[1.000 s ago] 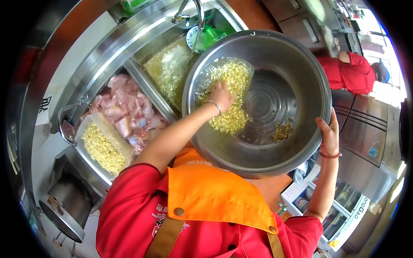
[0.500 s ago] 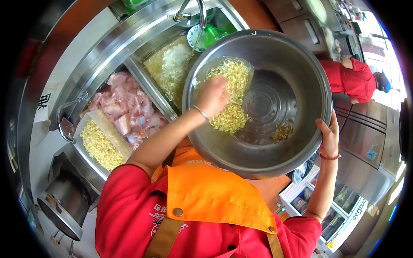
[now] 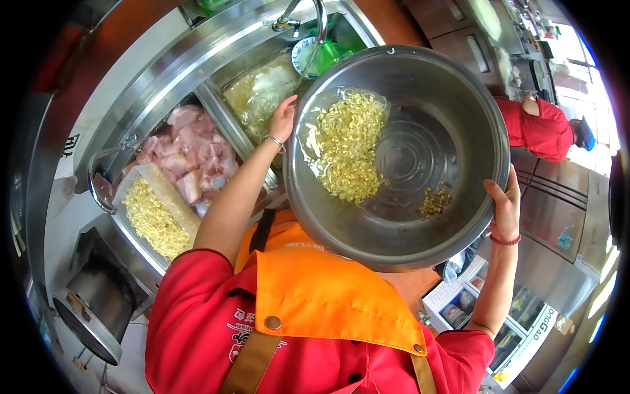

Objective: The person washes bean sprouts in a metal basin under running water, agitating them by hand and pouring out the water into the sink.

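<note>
A large steel basin (image 3: 420, 243) is tilted in front of me. My right hand (image 3: 504, 207) grips its right rim, thumb on the inner side and fingers behind. My left hand (image 3: 282, 119) is at the outside of its left rim, fingers together against the edge and partly hidden behind it. Bean sprouts (image 3: 351, 144) lie in shallow water on the left side of the basin. A small heap of brownish bits (image 3: 434, 201) sits at the lower right inside it.
Behind my left hand is a sink basin of cloudy water (image 3: 259, 92), with a tap (image 3: 321, 23) and patterned bowl (image 3: 303, 56). Raw meat (image 3: 187, 148) and a sprout container (image 3: 154, 220) are left. A co-worker in red (image 3: 541, 128) stands at the far right.
My left hand has left the sprouts inside the basin and moved up and left to the outer rim. The basin has shifted slightly right. My right hand keeps its hold.
</note>
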The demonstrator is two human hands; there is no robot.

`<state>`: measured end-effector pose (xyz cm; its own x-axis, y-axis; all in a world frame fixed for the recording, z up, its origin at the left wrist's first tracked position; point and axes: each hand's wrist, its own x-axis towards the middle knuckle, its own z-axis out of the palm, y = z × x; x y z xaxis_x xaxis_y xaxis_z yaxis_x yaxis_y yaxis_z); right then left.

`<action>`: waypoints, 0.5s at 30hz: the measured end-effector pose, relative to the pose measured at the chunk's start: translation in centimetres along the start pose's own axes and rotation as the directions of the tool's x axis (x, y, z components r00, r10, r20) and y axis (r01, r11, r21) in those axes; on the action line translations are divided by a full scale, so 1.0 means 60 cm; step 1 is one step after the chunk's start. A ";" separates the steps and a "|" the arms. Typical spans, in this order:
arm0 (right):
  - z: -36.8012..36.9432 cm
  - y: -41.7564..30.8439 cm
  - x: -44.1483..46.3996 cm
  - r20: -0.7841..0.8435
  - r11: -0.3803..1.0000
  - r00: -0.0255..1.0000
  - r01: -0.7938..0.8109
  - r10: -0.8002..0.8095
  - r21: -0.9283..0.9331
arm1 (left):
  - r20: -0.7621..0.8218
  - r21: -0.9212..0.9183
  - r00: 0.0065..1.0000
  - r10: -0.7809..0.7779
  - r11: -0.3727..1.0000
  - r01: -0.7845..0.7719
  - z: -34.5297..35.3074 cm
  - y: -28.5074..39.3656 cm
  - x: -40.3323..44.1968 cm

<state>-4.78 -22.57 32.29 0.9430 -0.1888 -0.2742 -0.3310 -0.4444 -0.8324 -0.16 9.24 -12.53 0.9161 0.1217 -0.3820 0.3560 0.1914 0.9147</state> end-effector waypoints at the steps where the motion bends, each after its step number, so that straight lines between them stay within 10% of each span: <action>1: 0.004 -0.002 -0.001 -0.002 1.000 1.000 0.004 -0.004 -0.001 | 0.020 -0.012 1.000 -0.023 1.000 0.024 -0.003 0.004 -0.003; 15: 0.010 -0.014 0.004 0.024 0.999 1.000 0.001 0.000 -0.034 | 0.078 0.252 0.993 -0.086 0.966 0.063 -0.043 0.003 0.004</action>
<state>-4.26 -21.74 32.65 0.9436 -0.1679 -0.2854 -0.3311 -0.4739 -0.8160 -0.36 11.82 -12.81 0.8939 0.0282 -0.4473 0.4482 -0.0532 0.8924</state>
